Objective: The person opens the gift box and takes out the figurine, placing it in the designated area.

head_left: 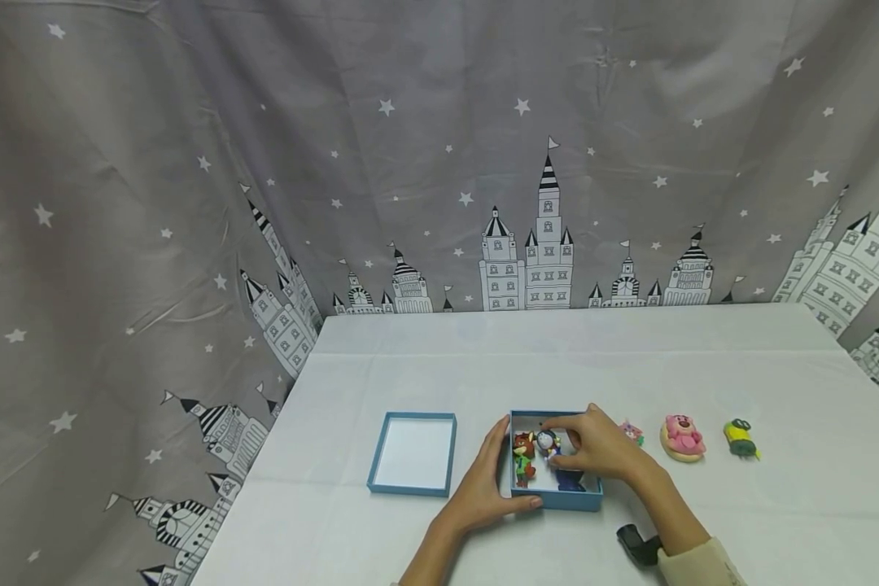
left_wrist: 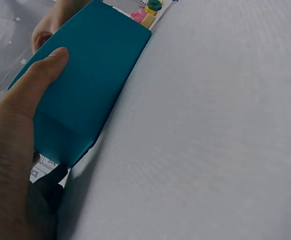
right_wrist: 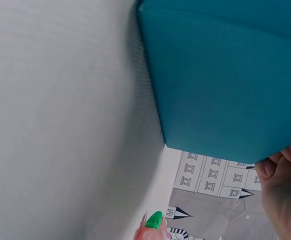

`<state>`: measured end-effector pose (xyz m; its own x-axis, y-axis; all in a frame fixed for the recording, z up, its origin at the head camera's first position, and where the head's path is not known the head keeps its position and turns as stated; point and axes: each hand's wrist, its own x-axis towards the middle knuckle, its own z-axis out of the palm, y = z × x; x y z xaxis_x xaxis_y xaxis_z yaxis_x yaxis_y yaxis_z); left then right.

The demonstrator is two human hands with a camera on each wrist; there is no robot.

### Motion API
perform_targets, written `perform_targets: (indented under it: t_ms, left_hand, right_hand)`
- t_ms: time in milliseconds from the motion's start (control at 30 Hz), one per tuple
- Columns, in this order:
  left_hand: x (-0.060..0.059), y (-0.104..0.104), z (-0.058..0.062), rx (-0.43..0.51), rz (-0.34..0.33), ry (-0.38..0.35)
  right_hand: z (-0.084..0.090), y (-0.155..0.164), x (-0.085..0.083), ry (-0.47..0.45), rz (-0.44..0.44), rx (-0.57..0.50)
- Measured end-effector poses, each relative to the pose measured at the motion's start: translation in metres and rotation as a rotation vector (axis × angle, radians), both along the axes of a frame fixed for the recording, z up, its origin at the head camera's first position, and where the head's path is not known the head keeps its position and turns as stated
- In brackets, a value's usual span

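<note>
Head view: the left hand clasps the blue box, thumb in front; inside, the right hand pinches a blue-and-white figure, partly covering it. Left wrist view: thumb on the box, contents hidden. Right wrist view: the box hides the pinch; a pink-and-green object is cut off

The left grip holds a teal box on pale cloth.

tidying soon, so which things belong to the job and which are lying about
Likely in the job:
- blue rectangular box
- blue-and-white figurine
- brown-and-green fox figurine
- dark-blue item

Seemingly lying about:
- blue-rimmed white rectangular lid or tray
- pink bear figurine
- yellow-and-green figurine
- small pink figurine
</note>
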<state>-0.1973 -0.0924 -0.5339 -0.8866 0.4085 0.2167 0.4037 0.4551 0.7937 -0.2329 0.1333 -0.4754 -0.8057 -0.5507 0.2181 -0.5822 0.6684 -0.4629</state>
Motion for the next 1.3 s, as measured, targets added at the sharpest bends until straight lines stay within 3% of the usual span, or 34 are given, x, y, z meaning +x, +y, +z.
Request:
perform_targets:
  t_ms: [467,733,900,1300]
  left_hand:
    - [0.001,0.000,0.001,-0.010,-0.001,-0.012]
    - [0.001,-0.001,0.001,-0.022,0.001,-0.019]
    - [0.001,0.000,0.000,-0.017,0.004,-0.016]
    - [0.001,0.000,0.000,-0.023,0.012,-0.005]
  right_hand:
    - [0.000,0.006,0.000,-0.008,0.013,-0.039]
    - [0.001,0.011,0.000,-0.002,0.029,-0.136]
    - [0.005,0.011,0.002,-0.017,0.006,-0.214]
    - [0.021,0.024,0.014,0.063,-0.060,-0.296]
